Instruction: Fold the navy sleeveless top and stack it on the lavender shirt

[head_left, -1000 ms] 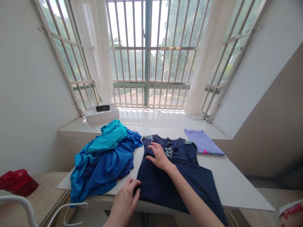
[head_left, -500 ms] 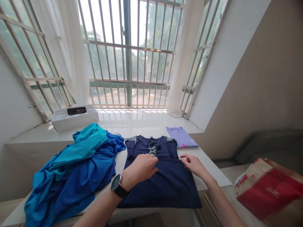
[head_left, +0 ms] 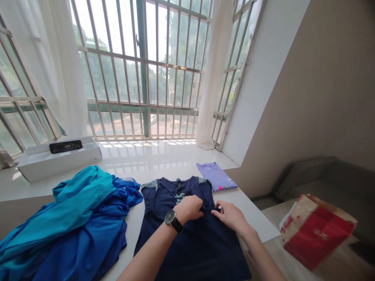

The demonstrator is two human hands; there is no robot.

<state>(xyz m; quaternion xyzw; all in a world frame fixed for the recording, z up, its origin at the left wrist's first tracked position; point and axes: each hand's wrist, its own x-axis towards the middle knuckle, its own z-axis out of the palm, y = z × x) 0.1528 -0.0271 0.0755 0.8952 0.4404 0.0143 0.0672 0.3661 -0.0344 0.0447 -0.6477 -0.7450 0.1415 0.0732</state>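
Note:
A navy blue garment [head_left: 187,242] lies flat on the white table [head_left: 254,222], its neckline toward the window. My left hand [head_left: 189,208], with a black watch on the wrist, is closed in a pinch on the garment's cloth near its right side. My right hand [head_left: 230,214] lies beside it, fingers curled on the same fold of navy cloth. A heap of bright blue and teal clothes [head_left: 70,222] sits left of the garment.
A folded lilac garment [head_left: 215,176] lies at the table's far right corner. A white box [head_left: 58,158] with a black device on it rests on the window sill. A red and brown paper bag [head_left: 316,230] stands on the right. Barred windows and curtains are behind.
The view has swung right. My left hand moved from the garment's bottom left edge up to its right side, and my right hand came from the chest area to meet it there.

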